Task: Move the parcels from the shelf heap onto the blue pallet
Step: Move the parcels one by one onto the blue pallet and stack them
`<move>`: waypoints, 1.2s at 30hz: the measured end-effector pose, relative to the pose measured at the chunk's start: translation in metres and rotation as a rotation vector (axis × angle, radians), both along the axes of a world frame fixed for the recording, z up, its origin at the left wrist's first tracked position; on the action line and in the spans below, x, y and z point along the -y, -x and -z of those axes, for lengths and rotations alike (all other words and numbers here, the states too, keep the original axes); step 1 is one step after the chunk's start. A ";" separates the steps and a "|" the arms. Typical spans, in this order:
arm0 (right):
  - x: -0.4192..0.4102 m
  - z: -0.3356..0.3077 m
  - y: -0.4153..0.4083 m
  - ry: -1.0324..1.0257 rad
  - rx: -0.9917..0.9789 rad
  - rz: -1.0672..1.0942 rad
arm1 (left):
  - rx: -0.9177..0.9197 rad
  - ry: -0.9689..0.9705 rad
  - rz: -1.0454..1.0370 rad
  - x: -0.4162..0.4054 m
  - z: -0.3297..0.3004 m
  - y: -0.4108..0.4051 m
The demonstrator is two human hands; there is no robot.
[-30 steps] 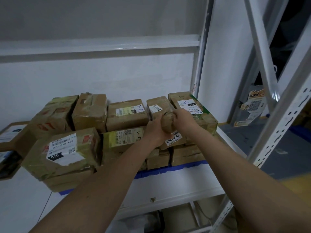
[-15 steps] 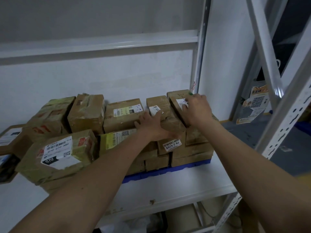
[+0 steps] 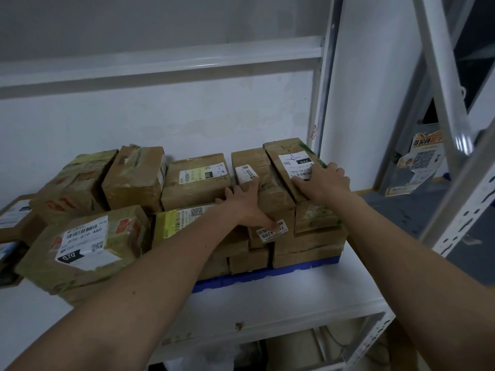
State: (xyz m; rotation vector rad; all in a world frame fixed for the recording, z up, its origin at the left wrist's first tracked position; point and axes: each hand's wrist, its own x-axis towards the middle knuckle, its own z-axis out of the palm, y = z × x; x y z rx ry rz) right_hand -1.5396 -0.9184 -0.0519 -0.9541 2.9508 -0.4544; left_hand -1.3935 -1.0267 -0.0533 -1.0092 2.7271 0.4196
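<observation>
Neither grip holds a parcel: both hands lie flat, fingers spread, on boxes already stacked on the blue pallet (image 3: 267, 274). Left hand (image 3: 245, 202) presses on the top of a narrow taped parcel (image 3: 270, 199), its thumb reaching down the front face onto the small white label there. Right hand (image 3: 322, 180) rests palm-down on the slanted parcel (image 3: 288, 162) just beside it, fingertips over the corner of its big white label, near the upright of the white shelf (image 3: 281, 298).

Both boxes sit at the right end of the top layer, with more cartons below them on the pallet, whose blue edge shows only under the right half of the stack. To the left, parcels lie looser and tilted, among them a large labelled parcel (image 3: 85, 242) at the front; whether the pallet runs under these cannot be told.

The step in hand looks like squaring and seating the placed boxes. Next, judging by the task, both hands must lift off and reach left for another parcel, taking it with a wide two-handed hold and setting it level so the slanted box does not slip.
</observation>
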 end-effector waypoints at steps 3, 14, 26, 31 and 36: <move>-0.002 -0.001 0.000 -0.016 0.007 -0.017 | -0.004 -0.013 0.002 0.001 -0.001 0.000; 0.052 -0.034 -0.081 0.009 -0.310 -0.419 | -0.217 0.215 -0.052 0.016 -0.031 -0.062; 0.108 -0.040 -0.243 -0.043 -0.207 -0.851 | -0.299 0.259 -0.339 0.040 -0.046 -0.222; 0.134 -0.047 -0.321 -0.014 -0.231 -0.940 | -0.256 0.296 -0.392 0.061 -0.051 -0.300; 0.168 -0.042 -0.407 -0.040 -0.185 -1.002 | -0.172 0.281 -0.476 0.090 -0.042 -0.395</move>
